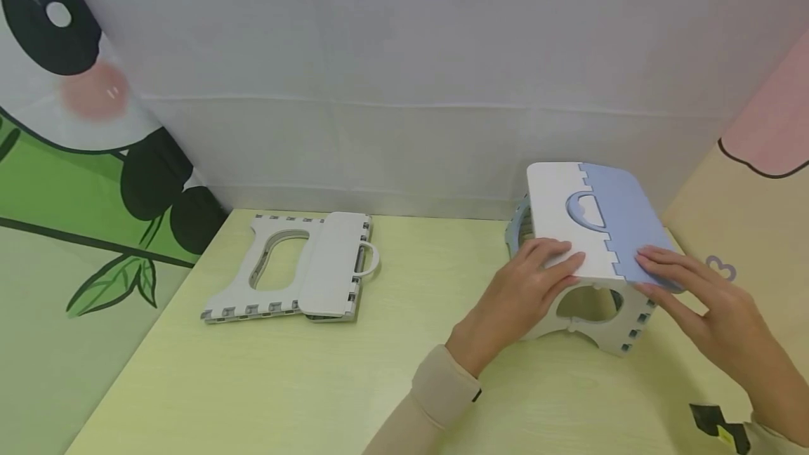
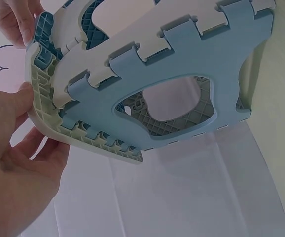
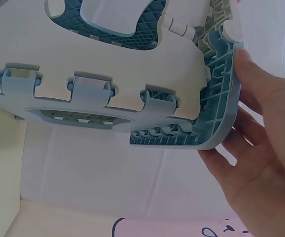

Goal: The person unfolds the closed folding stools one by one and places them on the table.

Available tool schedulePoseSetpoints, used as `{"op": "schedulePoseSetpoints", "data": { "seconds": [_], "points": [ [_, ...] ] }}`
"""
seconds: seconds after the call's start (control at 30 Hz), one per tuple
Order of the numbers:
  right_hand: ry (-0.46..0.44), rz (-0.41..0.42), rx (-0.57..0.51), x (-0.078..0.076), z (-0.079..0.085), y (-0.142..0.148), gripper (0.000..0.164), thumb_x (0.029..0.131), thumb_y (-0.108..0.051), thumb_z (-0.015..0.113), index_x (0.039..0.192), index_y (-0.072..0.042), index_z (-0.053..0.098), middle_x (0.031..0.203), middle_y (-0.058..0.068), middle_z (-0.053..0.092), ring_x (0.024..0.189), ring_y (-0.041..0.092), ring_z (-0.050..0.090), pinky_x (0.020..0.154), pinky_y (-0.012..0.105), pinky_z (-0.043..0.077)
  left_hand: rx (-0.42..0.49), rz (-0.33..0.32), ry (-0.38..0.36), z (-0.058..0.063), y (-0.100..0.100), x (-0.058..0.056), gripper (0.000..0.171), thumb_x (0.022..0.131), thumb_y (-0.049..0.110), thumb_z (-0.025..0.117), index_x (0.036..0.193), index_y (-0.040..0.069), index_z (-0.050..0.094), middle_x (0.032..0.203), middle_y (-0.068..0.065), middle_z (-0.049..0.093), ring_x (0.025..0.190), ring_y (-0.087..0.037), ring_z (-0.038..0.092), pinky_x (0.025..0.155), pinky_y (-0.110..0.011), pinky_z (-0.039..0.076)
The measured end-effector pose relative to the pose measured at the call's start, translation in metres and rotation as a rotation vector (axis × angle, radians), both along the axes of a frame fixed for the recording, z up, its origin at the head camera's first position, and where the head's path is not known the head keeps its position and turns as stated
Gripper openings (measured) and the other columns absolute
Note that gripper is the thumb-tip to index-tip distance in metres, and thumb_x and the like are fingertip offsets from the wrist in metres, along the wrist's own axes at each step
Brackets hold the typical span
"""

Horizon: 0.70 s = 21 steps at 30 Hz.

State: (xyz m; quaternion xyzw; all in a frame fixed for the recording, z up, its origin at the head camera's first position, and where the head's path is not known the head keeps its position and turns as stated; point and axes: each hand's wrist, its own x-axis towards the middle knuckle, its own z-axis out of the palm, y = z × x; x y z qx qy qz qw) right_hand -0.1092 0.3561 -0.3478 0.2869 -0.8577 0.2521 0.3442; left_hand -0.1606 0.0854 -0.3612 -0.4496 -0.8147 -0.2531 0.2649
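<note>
A folding step stool [image 1: 556, 206] stands unfolded at the right of the head view, its top half white, half light blue with a handle cut-out. My left hand [image 1: 515, 293] rests on the white half, fingers laid over the near left corner and thumb at the front edge. On the blue half's near corner, my right hand [image 1: 714, 300] lies with extended fingers, thumb along the front edge. From below, the left wrist view shows a blue leg panel [image 2: 98, 101] and the top's ribbed underside. White leg panel [image 3: 118, 64] and blue rim [image 3: 226, 103] appear in the right wrist view.
A second folding stool [image 1: 335, 265], white and folded flat, lies on the pale yellow table [image 1: 284, 378] to the left, its handle loop pointing right. A white cloth [image 1: 417, 83] hangs behind the table. Printed cartoon panels [image 1: 82, 181] flank both sides.
</note>
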Motion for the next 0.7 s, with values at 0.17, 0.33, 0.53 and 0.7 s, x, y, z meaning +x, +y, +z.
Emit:
{"op": "schedulePoseSetpoints", "data": {
  "seconds": [0.17, 0.33, 0.53, 0.7],
  "points": [
    [-0.041, -0.022, 0.031, 0.002, 0.002, 0.003, 0.064, 0.102, -0.054, 0.053, 0.114, 0.006, 0.074, 0.132, 0.006, 0.067, 0.129, -0.008, 0.050, 0.107, 0.008, 0.035, -0.017, 0.009, -0.002, 0.000, 0.004, 0.000, 0.032, 0.106, 0.022, 0.061, 0.136, 0.012, 0.066, 0.136, -0.008, 0.061, 0.130, -0.021, 0.052, 0.114, -0.019, 0.037],
    [-0.047, -0.027, 0.047, 0.003, 0.002, 0.006, 0.063, 0.103, -0.053, 0.053, 0.117, 0.005, 0.073, 0.132, 0.009, 0.067, 0.131, -0.007, 0.048, 0.109, 0.009, 0.034, -0.022, 0.018, 0.008, 0.000, 0.007, 0.000, 0.032, 0.106, 0.022, 0.061, 0.136, 0.012, 0.067, 0.136, -0.008, 0.062, 0.129, -0.021, 0.052, 0.113, -0.019, 0.038],
    [-0.046, -0.033, 0.048, 0.001, 0.001, 0.009, 0.063, 0.103, -0.053, 0.053, 0.118, 0.005, 0.073, 0.133, 0.008, 0.067, 0.133, -0.006, 0.048, 0.110, 0.010, 0.034, -0.029, 0.033, 0.016, 0.000, 0.009, -0.001, 0.032, 0.106, 0.024, 0.060, 0.136, 0.014, 0.067, 0.136, -0.007, 0.061, 0.129, -0.020, 0.052, 0.112, -0.018, 0.038],
    [-0.027, -0.035, 0.046, -0.001, 0.000, 0.010, 0.065, 0.102, -0.054, 0.052, 0.117, 0.006, 0.073, 0.135, 0.003, 0.066, 0.131, -0.007, 0.047, 0.109, 0.008, 0.033, -0.035, 0.043, 0.038, 0.000, 0.012, -0.003, 0.032, 0.107, 0.024, 0.060, 0.136, 0.014, 0.067, 0.136, -0.006, 0.062, 0.128, -0.019, 0.053, 0.113, -0.017, 0.036]
  ]
}}
